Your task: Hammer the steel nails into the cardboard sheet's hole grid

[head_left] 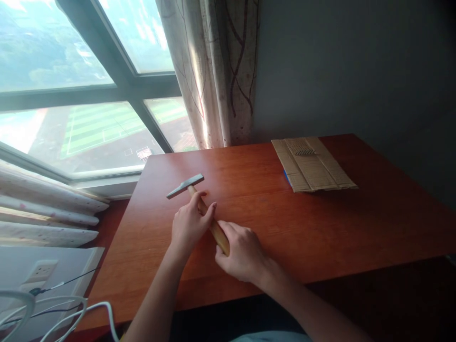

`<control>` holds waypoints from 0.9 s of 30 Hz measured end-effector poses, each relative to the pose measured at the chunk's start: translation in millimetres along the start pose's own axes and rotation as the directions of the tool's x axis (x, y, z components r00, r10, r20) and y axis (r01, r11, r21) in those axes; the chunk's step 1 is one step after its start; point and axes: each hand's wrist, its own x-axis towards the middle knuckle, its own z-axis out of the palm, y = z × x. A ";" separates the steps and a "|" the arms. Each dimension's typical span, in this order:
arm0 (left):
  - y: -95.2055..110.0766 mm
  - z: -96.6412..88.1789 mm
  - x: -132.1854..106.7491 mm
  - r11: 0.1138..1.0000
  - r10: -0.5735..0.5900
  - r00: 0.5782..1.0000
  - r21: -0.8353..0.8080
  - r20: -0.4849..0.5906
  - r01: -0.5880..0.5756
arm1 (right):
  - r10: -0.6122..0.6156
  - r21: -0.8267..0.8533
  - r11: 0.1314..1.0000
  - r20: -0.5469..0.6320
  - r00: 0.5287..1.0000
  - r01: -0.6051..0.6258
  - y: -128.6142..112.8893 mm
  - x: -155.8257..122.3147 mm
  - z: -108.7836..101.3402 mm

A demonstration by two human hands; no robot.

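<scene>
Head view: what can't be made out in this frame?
In the head view:
- Left hand: the fingers beneath the hammer handle, hidden by the hand itself.
- Right hand: most fingertips, hidden by its own back.
- Blue item: mostly covered by the corrugated cardboard.
- Grid-patterned piece: too small to identify.
- White cables: cut off by frame edges.

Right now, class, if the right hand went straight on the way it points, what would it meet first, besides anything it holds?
Past the hammer in its grip, the right hand would probably meet the left hand first, though depth is hard to judge from this single view.
</scene>
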 end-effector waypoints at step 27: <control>-128.4 -49.6 3.6 0.952 -0.302 0.953 0.054 -0.025 0.303 | 0.147 -0.108 0.975 -0.356 0.923 -0.196 134.7 -42.1 -83.5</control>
